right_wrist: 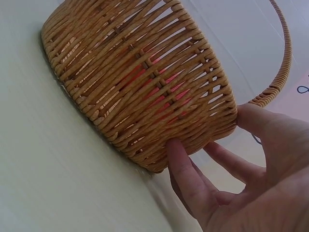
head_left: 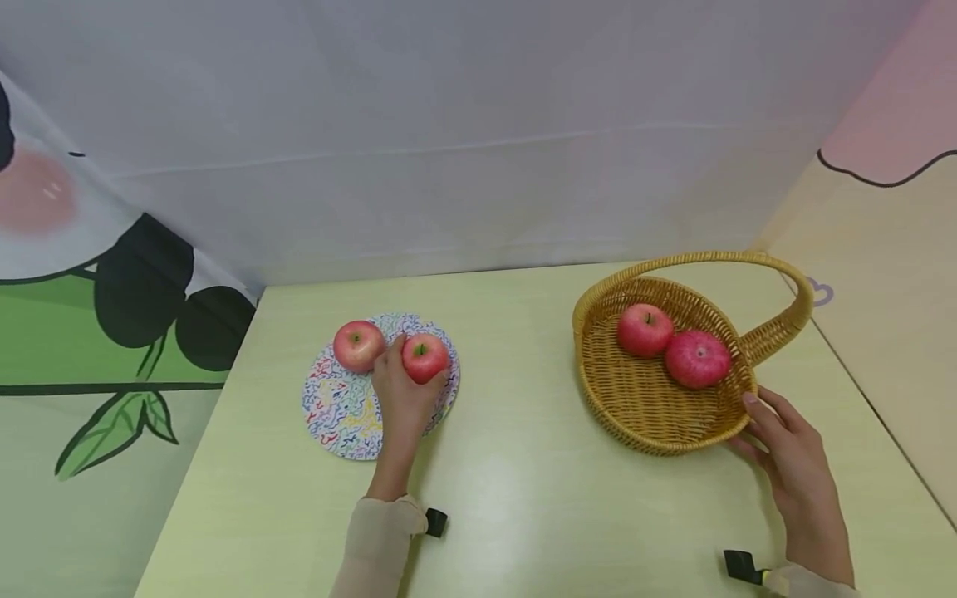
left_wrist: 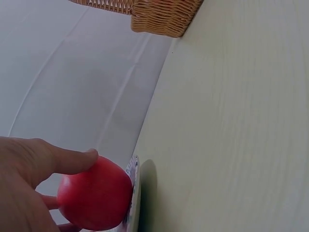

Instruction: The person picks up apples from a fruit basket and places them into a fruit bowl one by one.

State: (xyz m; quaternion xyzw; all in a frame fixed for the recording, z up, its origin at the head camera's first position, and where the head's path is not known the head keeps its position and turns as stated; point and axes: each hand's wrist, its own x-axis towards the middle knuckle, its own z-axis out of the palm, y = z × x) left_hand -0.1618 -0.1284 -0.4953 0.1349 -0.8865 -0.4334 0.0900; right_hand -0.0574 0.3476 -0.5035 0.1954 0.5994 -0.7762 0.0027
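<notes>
On a round plate (head_left: 336, 415) with a multicoloured squiggle pattern sit two red apples. My left hand (head_left: 407, 394) grips the right-hand apple (head_left: 424, 357), thumb and fingers round its sides. That same apple (left_wrist: 96, 195) shows close against the plate's edge in the left wrist view. The other apple (head_left: 359, 346) lies just left of my fingers. My right hand (head_left: 796, 453) holds the near right side of a wicker basket (head_left: 643, 415), with a fingertip at its rim and others against the outer wall. Inside the basket are two more red fruits, an apple (head_left: 645, 330) and a darker one (head_left: 698, 359).
The basket's tall arched handle (head_left: 777, 332) rises over its far right side. A pale yellow-green table (head_left: 508, 465) carries everything. Behind it hangs a grey-white cloth (head_left: 478, 199); printed panels stand to the left and right.
</notes>
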